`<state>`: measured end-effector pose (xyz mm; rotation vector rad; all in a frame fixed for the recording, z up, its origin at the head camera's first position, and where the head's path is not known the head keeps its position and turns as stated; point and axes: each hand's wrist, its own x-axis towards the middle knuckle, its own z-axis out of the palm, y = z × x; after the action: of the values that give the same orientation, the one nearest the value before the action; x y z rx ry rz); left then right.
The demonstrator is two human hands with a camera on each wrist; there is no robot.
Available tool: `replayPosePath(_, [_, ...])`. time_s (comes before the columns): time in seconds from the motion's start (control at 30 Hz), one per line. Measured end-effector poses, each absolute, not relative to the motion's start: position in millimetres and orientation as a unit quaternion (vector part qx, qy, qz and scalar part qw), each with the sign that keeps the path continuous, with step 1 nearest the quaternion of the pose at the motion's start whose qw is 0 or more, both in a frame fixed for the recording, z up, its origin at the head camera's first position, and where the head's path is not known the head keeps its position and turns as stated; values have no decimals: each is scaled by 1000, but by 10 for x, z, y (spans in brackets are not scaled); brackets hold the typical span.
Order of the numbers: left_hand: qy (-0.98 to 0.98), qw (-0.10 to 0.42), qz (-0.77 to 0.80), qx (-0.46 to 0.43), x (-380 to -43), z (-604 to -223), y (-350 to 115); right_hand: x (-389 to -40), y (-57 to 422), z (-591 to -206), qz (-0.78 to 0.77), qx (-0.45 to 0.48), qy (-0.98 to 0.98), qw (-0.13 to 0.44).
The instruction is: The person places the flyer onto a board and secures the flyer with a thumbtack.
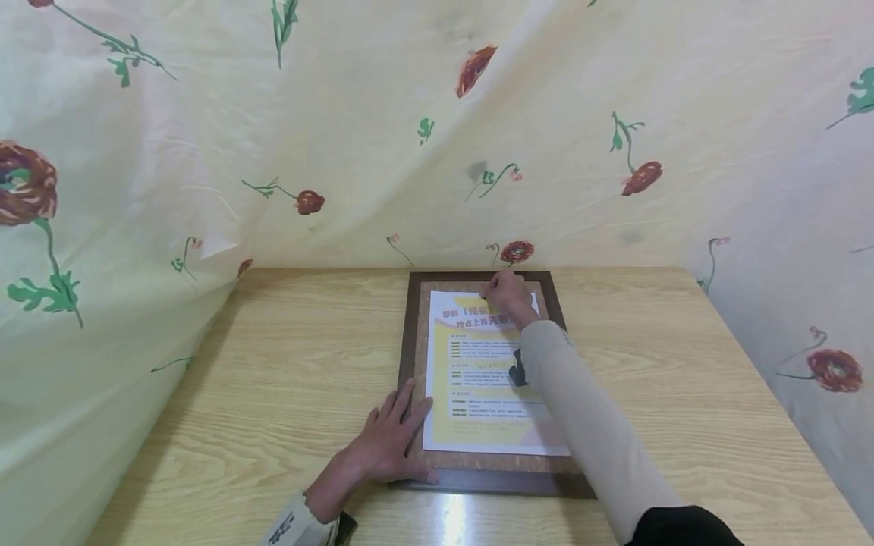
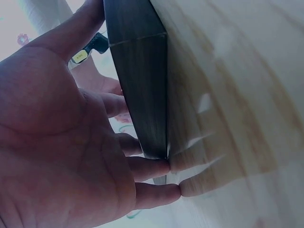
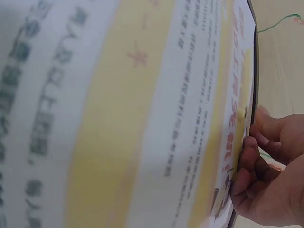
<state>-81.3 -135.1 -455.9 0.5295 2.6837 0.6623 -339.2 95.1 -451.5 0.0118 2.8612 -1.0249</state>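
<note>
A printed paper sheet (image 1: 478, 417) with white and yellow areas lies on a cork board (image 1: 492, 459) in a dark wooden frame (image 1: 478, 483). My left hand (image 1: 385, 447) rests spread on the frame's near left corner, thumb along the near edge and fingers along the left side. In the left wrist view, its palm (image 2: 61, 123) faces the frame's side (image 2: 142, 95). My right hand (image 1: 508, 296) is at the sheet's far edge with bent fingers. In the right wrist view, the right fingers (image 3: 244, 183) touch the printed surface near the far edge; what lies between them is hidden.
The board lies on a light wood-grain table (image 1: 307, 341) against its far edge. Pale cloth with a flower print (image 1: 375, 152) hangs behind and at both sides. My right sleeve (image 1: 594, 417) crosses the board's right part, over a small black item (image 1: 517, 370).
</note>
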Motion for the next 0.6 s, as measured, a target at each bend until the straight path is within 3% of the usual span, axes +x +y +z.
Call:
replayPosePath(0.3, [941,164,231,186,-816,-4567,-1350,-3327,1054,-4414,-360,3,931,67])
replayPosePath(0.6, [940,161,235,188,-812,-4554,-1356,-3319,1159,-4326,-328,-28,944,30])
